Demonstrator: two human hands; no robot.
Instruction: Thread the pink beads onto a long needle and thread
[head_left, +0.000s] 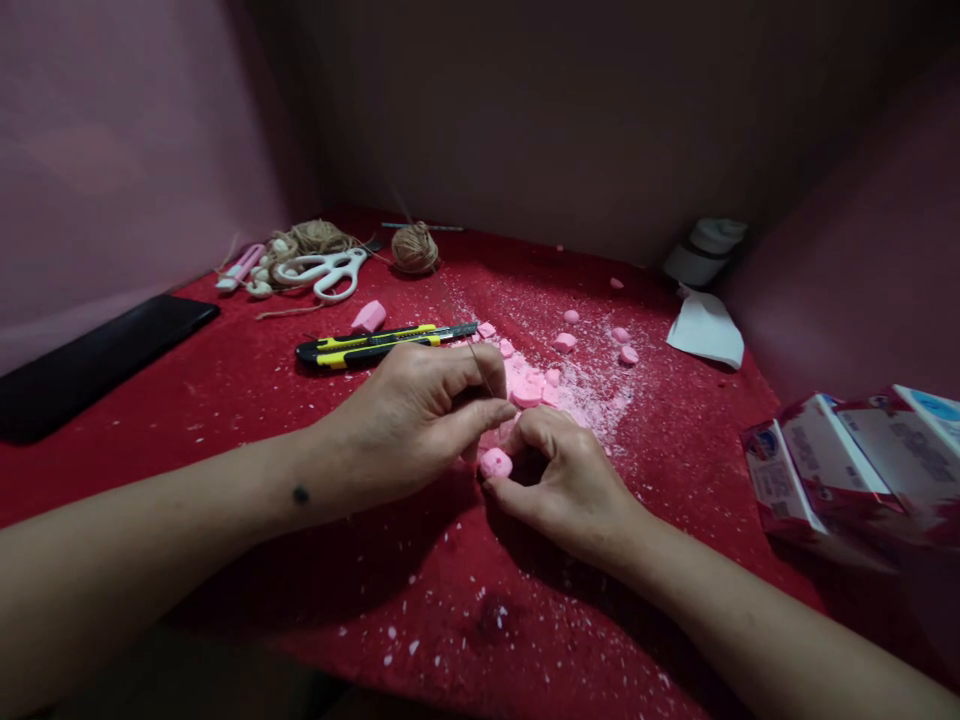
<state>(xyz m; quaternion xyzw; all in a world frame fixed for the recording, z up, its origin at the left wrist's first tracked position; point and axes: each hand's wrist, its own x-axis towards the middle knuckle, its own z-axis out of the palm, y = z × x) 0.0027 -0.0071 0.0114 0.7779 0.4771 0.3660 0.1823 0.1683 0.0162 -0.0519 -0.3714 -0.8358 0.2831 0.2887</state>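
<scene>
Bare forearms (172, 535) are closest, stretched over the red worktop (600, 640), with both hands meeting in the middle. Left hand (409, 415) has its fingers in a narrow pinch on a thin strand (484, 366), which pokes up past the thumb. Right hand (570, 475) holds a rounded pink piece (496, 464) between thumb and finger, just below the left fingertips, with a darker spot facing up. Looks to me like the step is getting the strand into or through that spot, but the lower end is too fine and shadowed to say whether it's touching. If so, the next move calls for a steady right grip and the strand lined up straight, plus a light push, since the pink stuff looks crumbly. Chunks and powder (532, 388) sit right beyond the fingers, the yellow-and-black cutter (367, 347) lies just past the left knuckles, and the twine ball (415, 248) and white-handled scissors (315, 268) are further back.
</scene>
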